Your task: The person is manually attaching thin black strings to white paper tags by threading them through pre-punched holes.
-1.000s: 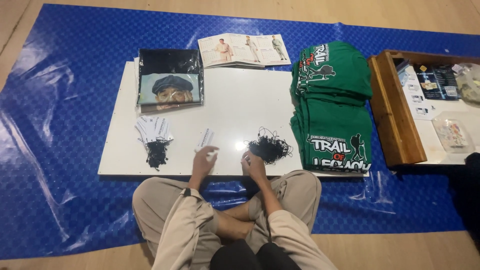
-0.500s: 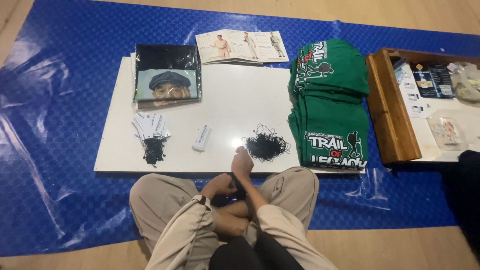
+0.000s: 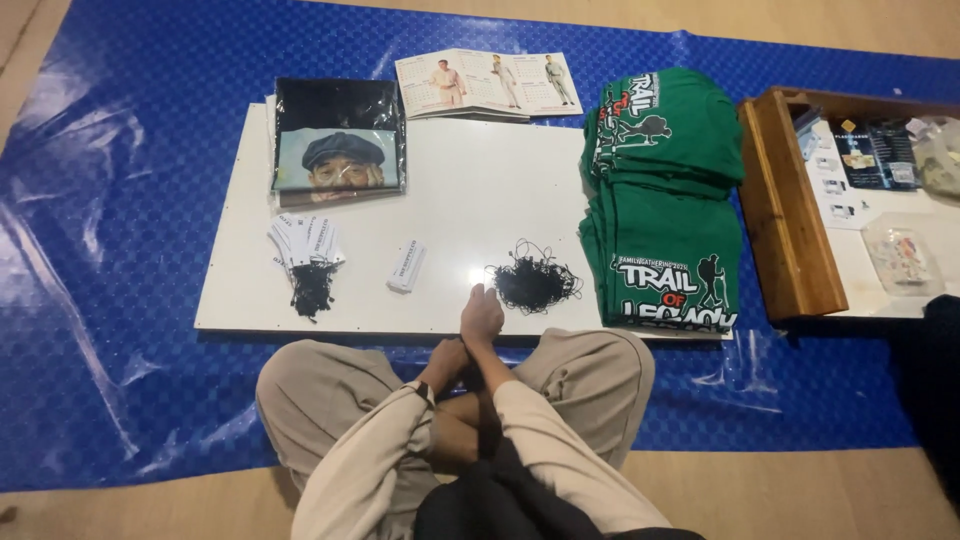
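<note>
Resting right hand [image 3: 481,312] at worktop [image 3: 470,190] edge, empty, loosely curled | left hand [image 3: 447,358] beneath, grip unclear | black string pile [image 3: 534,282] just beside: pick single strands, avoid tangling.

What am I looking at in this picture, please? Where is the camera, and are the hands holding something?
There is no machine here. The camera is worn on a person's head and looks down, so you see that person's own crossed legs and two bare hands. The person sits on a blue plastic sheet in front of a flat white board. The right hand rests at the board's near edge, beside a tangle of black strings. The left hand lies lower, between the knees, close against the right wrist. Whether either hand holds something cannot be told. On the board lie a small white tag, a fan of white tags with black strings, a folded black shirt with a portrait and a stack of green shirts. An open booklet and a wooden tray lie beyond.
</note>
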